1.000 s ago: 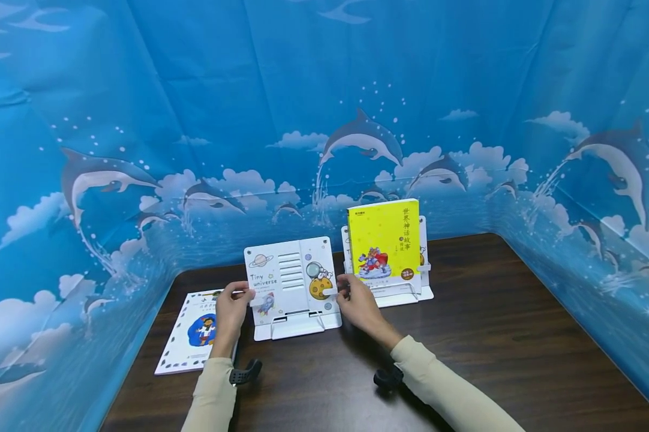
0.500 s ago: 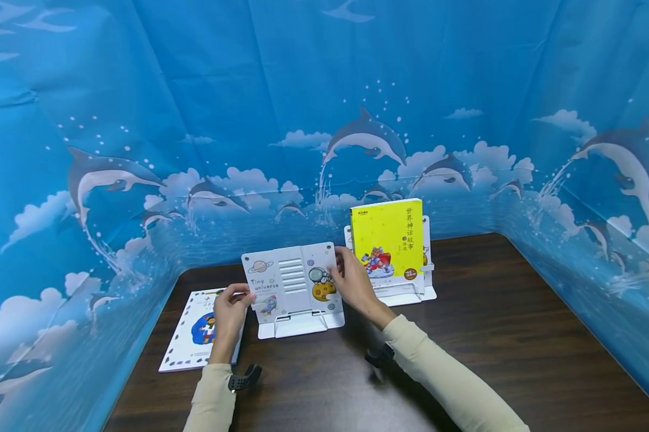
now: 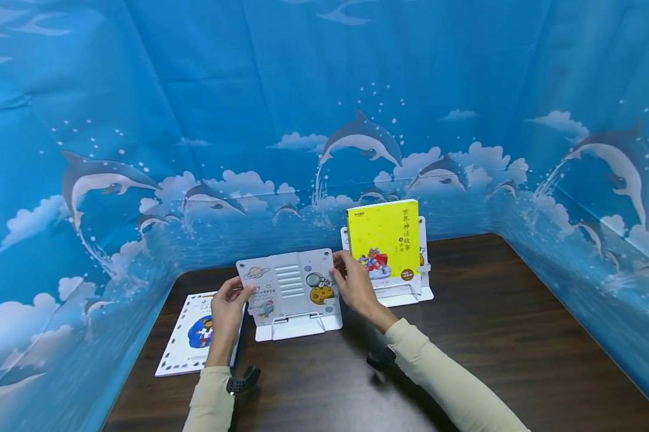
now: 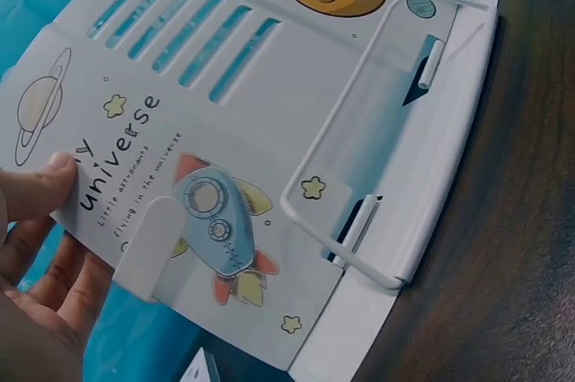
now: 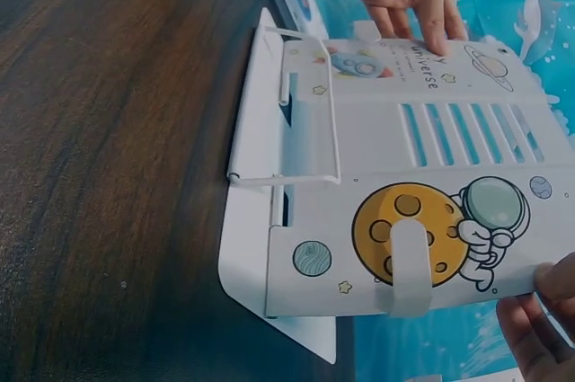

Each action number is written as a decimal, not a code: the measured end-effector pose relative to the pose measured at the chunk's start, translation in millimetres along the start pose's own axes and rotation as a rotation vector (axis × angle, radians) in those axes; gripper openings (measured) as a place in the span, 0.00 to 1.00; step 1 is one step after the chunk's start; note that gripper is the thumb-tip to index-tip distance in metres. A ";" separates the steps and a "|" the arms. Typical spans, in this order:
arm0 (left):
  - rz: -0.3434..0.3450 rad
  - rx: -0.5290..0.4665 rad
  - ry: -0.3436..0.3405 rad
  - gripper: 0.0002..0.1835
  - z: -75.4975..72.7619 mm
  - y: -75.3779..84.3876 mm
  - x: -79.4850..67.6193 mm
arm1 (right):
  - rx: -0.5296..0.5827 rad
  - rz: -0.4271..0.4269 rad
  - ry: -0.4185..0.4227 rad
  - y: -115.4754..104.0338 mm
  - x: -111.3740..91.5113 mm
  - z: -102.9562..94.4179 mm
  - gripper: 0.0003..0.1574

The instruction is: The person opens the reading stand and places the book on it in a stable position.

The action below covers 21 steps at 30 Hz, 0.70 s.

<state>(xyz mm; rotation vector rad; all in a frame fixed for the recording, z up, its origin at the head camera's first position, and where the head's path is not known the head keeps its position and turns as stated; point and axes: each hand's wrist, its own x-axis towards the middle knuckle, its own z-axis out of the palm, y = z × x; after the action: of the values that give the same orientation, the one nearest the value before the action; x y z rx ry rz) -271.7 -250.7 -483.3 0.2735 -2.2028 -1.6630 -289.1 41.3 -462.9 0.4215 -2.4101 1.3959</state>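
A white book stand [image 3: 281, 305] printed with a planet, a rocket and an astronaut stands on the table, its back panel leaning backward. My left hand [image 3: 226, 315] pinches the panel's left edge, thumb on the printed front and fingers behind, just above the left page clip [image 4: 151, 252]. At the upper right edge, my right hand [image 3: 357, 291] grips the panel, thumb in front and fingers behind, as the right wrist view shows. The other page clip [image 5: 411, 265] lies over the yellow moon picture. A wire rest [image 4: 337, 121] juts from the lower front. The support behind the panel is hidden.
To the right, a yellow book [image 3: 385, 237] leans on a second white stand [image 3: 427, 288]. On the left lies a white book [image 3: 181, 339], partly behind my left forearm. Blue dolphin-printed curtains [image 3: 281, 90] surround the dark wooden table [image 3: 492, 324].
My right hand has moved from the right page clip up to the panel's upper right edge. The panel's top has dropped as it leans further back. My left hand has slid slightly up the left edge.
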 end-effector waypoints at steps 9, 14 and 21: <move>0.047 0.017 0.041 0.17 1.9 -2.9 8.9 | 0.013 -0.036 0.025 -2.4 -8.8 0.0 0.17; 0.066 0.027 0.036 0.18 3.1 -3.5 22.4 | 0.016 -0.099 0.024 -8.4 -19.0 0.9 0.15; 0.097 0.028 -0.002 0.17 3.5 -3.9 40.9 | -0.004 -0.188 -0.025 -20.3 -37.1 8.6 0.12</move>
<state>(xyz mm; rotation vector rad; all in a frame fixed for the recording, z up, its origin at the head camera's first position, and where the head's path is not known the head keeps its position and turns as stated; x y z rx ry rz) -310.7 -263.7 -480.9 0.1690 -2.2061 -1.5825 -248.4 27.5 -466.6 0.6499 -2.3236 1.3109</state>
